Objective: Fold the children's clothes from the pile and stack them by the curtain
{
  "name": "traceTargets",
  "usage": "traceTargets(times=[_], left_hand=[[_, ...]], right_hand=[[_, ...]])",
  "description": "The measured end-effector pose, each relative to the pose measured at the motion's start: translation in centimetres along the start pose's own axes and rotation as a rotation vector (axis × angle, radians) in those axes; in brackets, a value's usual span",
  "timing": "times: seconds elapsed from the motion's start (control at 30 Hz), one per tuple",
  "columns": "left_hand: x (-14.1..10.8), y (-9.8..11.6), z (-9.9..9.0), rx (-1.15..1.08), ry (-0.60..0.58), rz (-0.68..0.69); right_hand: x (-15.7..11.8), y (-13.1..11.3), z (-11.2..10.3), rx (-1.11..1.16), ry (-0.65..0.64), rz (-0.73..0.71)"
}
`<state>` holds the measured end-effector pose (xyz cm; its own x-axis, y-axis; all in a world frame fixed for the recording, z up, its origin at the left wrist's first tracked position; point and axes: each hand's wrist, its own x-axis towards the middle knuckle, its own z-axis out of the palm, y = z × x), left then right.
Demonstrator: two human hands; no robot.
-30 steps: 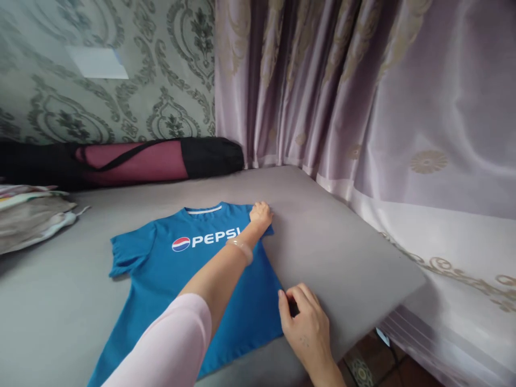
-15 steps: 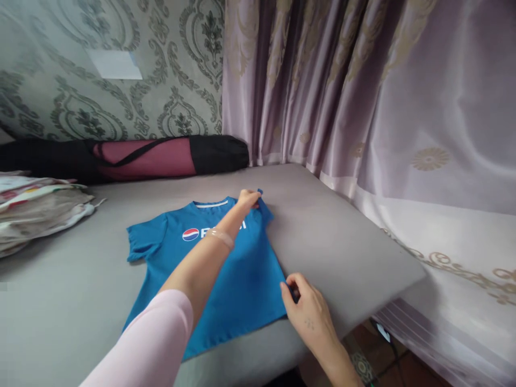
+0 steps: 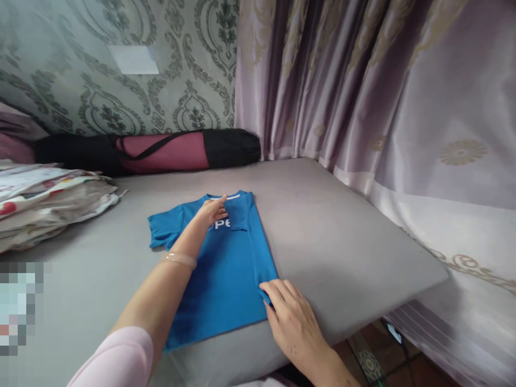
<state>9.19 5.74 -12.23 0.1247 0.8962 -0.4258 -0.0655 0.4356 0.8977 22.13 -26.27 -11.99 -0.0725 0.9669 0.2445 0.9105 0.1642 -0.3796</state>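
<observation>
A blue T-shirt (image 3: 221,279) with white lettering lies on the grey bed, its neckline toward the far wall. Its right side is folded inward in a narrow strip, and that sleeve lies over the chest, covering part of the lettering. My left hand (image 3: 215,211) is just below the neckline, fingers apart, over the lettering and left of the folded sleeve. At the near right corner, my right hand (image 3: 292,317) pinches the folded edge of the shirt between thumb and fingers. The left sleeve is spread out flat.
A long black and maroon bag (image 3: 161,153) lies along the patterned wall. Piled fabric (image 3: 56,207) sits at the left. Lilac curtains (image 3: 423,134) hang on the right beside the grey bed (image 3: 342,252), whose edge drops to a tiled floor.
The shirt's right side and sleeve have been folded inward. My left hand has moved left and let go of the sleeve; my right hand has shifted inward with the edge.
</observation>
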Motion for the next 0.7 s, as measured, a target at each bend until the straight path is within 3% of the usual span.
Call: traceTargets(times=[0.3,0.43,0.53,0.6,0.7], left_hand=[[-0.1,-0.7,0.4,0.547,0.016,0.341],[-1.3,-0.4,0.1,0.696,0.086,0.473],[-3.5,-0.6,0.2,0.937,0.138,0.660],[-5.9,-1.2,0.3,1.165,0.040,0.809],[-10.9,-3.3,0.5,1.255,-0.302,0.977]], right_hand=[[1.1,0.8,-5.1,0.257,-0.331,-0.030],[5.2,2.9,-6.2,0.380,-0.377,-0.022],[10.3,5.0,-5.1,0.335,-0.260,-0.046],[14.2,6.2,-3.4,0.260,-0.150,-0.082],[19.4,7.3,-0.2,0.119,-0.102,-0.090]])
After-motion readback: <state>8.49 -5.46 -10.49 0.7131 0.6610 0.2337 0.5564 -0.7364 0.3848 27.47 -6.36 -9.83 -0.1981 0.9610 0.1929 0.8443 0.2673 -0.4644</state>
